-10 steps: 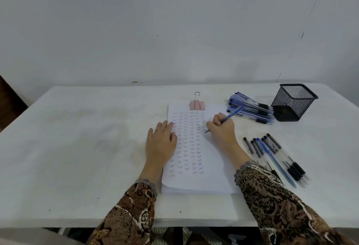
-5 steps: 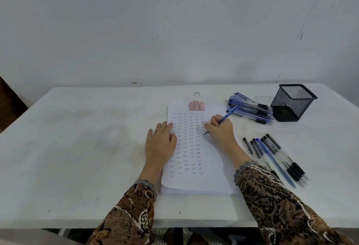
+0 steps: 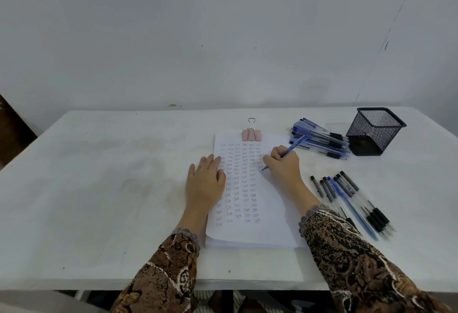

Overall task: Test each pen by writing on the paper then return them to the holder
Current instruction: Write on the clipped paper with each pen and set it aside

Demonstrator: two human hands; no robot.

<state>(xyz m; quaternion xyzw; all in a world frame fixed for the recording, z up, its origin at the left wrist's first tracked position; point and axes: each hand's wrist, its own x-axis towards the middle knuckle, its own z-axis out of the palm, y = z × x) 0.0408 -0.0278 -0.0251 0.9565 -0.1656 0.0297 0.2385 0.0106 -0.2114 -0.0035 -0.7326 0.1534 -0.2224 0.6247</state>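
Since a second ago the right hand (image 3: 285, 164) barely shifts, gripping the blue pen (image 3: 295, 145) tip-down on the paper (image 3: 272, 213) while the flat left hand (image 3: 204, 183) pins it; short, light strokes should suffice.

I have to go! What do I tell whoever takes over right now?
Left hand lies flat on the white paper sheet. Right hand grips a blue ballpoint pen, tip on the paper.
Many rows of test words are written.
No pens stick out of the black mesh holder; a blue pen pile lies beside it, a row of pens right of the paper.
To do: finish testing, then fill the holder.
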